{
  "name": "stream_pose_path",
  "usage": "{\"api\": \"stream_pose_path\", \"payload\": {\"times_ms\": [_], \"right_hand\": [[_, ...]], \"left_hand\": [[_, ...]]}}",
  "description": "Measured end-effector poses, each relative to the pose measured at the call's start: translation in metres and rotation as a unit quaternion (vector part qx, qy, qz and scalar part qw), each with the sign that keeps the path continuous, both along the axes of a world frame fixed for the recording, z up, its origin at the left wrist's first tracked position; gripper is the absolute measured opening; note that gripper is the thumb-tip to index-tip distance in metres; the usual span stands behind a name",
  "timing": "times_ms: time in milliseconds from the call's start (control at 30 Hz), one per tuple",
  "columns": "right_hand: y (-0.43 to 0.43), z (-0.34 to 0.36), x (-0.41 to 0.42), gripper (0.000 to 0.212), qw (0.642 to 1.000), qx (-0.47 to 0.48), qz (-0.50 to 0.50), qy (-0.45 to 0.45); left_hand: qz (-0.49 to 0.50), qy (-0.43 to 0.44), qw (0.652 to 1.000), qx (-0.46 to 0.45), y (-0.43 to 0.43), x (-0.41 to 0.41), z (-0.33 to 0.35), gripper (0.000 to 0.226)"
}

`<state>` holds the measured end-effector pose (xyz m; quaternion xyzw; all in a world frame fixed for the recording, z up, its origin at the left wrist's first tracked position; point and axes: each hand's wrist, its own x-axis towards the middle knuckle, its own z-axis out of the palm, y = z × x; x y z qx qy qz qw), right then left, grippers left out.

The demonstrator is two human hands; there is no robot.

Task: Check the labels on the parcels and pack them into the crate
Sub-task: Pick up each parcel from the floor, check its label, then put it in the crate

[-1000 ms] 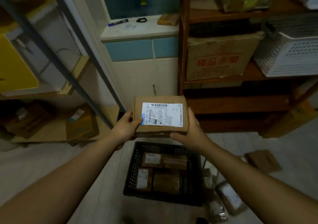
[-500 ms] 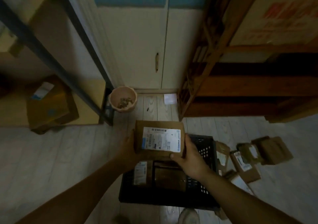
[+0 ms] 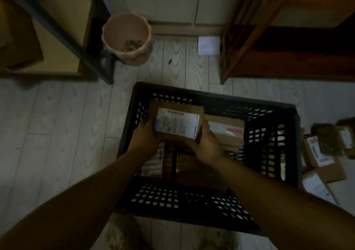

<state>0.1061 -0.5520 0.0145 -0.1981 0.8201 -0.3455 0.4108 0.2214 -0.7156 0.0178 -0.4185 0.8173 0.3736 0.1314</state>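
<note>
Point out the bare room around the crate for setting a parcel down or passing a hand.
Bare floor lies left of the crate, up to the dark shelf leg, and beyond it toward the pink pot. Crowded: loose parcels right of the crate, and packed parcels inside it, beneath the labelled parcel gripped by the left hand and right hand.

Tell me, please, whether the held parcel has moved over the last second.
Yes. The parcel has dropped from above the crate down into its far-left corner.

Matt cardboard parcel (image 3: 175, 123) (glossy paper label (image 3: 177, 123)) over perforated black plastic crate (image 3: 269, 134).
</note>
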Motion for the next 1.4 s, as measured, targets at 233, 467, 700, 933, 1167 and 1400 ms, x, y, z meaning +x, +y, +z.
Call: {"api": "stream_pose_path", "payload": {"times_ms": [233, 467, 700, 933, 1167, 1400], "right_hand": [[-0.026, -0.049, -0.002, 0.086, 0.998, 0.049, -0.025, -0.043], [-0.014, 0.007, -0.021, 0.063, 0.993, 0.088, -0.004, -0.076], [0.048, 0.203, -0.047, 0.047, 0.991, 0.124, 0.052, -0.022], [0.12, 0.391, -0.056, 0.044, 0.984, 0.149, 0.087, 0.048], [0.213, 0.534, -0.033, 0.069, 0.978, 0.163, -0.016, 0.133], [0.332, 0.632, -0.006, 0.062, 0.957, 0.201, -0.088, 0.19]], "left_hand": [[0.01, -0.031, 0.999, 0.037, -0.013, -0.009, -0.041, 0.065], [-0.039, -0.074, 0.994, 0.068, -0.018, -0.017, 0.026, 0.073], [-0.039, -0.019, 0.995, 0.085, 0.015, -0.004, 0.229, 0.047], [-0.015, 0.008, 0.999, 0.037, 0.065, 0.005, 0.414, 0.063], [-0.134, 0.059, 0.989, 0.013, 0.123, -0.015, 0.532, 0.078], [-0.253, 0.127, 0.959, 0.013, 0.217, -0.033, 0.625, 0.078]]}}
